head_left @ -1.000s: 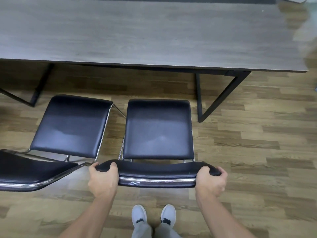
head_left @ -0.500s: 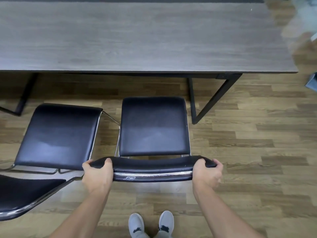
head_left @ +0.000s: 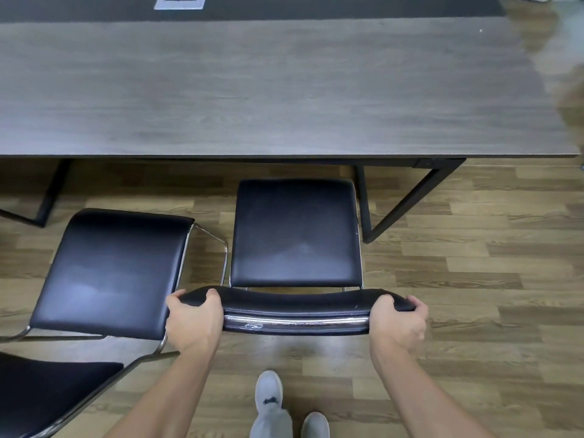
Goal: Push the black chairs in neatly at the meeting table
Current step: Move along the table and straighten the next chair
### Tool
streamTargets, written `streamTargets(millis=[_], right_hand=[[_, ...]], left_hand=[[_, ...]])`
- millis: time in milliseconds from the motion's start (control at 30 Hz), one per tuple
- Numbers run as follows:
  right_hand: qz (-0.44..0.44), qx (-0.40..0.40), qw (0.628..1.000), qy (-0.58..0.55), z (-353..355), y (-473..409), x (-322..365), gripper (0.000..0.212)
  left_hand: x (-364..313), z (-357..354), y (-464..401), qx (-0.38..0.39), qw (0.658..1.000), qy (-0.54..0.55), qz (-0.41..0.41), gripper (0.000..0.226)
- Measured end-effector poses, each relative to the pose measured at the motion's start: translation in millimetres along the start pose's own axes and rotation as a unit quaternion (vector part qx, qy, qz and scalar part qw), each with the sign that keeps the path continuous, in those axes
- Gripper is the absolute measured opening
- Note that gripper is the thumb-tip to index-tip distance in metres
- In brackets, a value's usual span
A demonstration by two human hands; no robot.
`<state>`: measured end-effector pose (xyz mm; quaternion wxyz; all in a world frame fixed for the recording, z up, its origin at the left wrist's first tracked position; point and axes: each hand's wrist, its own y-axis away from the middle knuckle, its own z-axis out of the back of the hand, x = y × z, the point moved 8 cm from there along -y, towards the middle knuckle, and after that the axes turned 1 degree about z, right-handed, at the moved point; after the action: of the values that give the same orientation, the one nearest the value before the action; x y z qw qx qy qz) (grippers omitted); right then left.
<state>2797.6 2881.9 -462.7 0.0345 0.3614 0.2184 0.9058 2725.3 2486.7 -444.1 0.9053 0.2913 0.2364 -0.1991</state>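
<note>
A black chair (head_left: 295, 235) with a chrome frame stands square to the grey wooden meeting table (head_left: 268, 90), its seat's front edge just short of the table's near edge. My left hand (head_left: 193, 320) grips the left end of its backrest and my right hand (head_left: 398, 320) grips the right end. A second black chair (head_left: 113, 273) stands to the left, angled and farther out from the table. Its backrest (head_left: 47, 393) fills the lower left corner.
The table's black metal leg (head_left: 407, 200) slants down just right of the held chair's seat, and another leg (head_left: 47, 197) is at the far left. A silver cable hatch (head_left: 179, 1) sits at the table's far side. Wood-look floor lies open to the right. My shoes (head_left: 284, 403) are below.
The held chair has slid forward toward the table, both hands still on its backrest. The left chair now lies farther back relative to it.
</note>
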Motion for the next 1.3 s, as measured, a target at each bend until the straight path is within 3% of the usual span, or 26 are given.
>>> streamTargets(millis=[833, 1300], right_hand=[[-0.027, -0.018, 0.999, -0.005, -68, -24, 99, 0.046], [-0.022, 0.000, 1.000, 0.005, -106, -73, 169, 0.046]], left_hand=[[-125, -65, -58, 0.065, 0.998, -0.019, -0.015, 0.058], [-200, -113, -61, 0.057, 0.998, -0.010, -0.023, 0.065]])
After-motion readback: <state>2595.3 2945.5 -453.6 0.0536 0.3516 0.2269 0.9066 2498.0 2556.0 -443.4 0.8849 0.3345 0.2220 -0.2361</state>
